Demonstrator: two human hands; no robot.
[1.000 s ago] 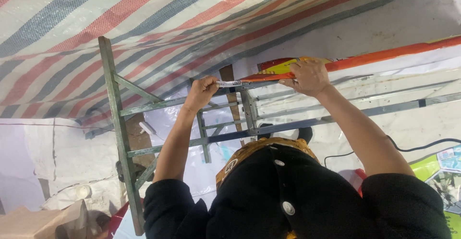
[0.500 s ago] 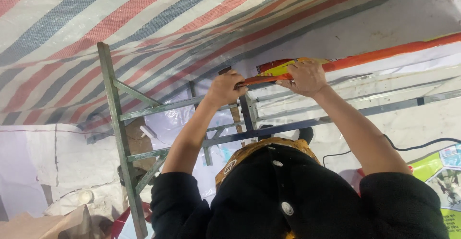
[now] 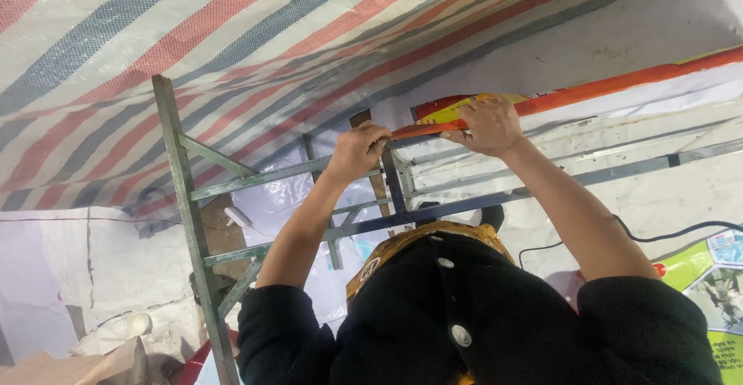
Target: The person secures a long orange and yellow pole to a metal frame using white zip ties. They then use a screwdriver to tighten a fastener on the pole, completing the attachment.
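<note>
Both my arms, in black sleeves, reach out to a green metal frame (image 3: pixel 263 177). My left hand (image 3: pixel 356 151) is closed in a fist at the end of the thin red-orange banner edge (image 3: pixel 619 83), just where an upright bar (image 3: pixel 393 188) meets the frame. My right hand (image 3: pixel 487 126) sits a little to the right, its fingers pinching the same edge where a yellow and red printed patch (image 3: pixel 449 110) shows. The two hands are nearly touching. What lies inside the left fist is hidden.
A striped red, blue and white tarpaulin (image 3: pixel 232 37) covers the upper left. White sheeting (image 3: pixel 681 191) stretches behind the frame bars, with a black cable (image 3: pixel 658 238) across it. A colourful printed poster (image 3: pixel 712 277) is at the right edge, crumpled sacks (image 3: pixel 116 338) at the lower left.
My left hand has moved right along the frame, from well apart to right beside my right hand. The right hand has stayed on the banner edge.
</note>
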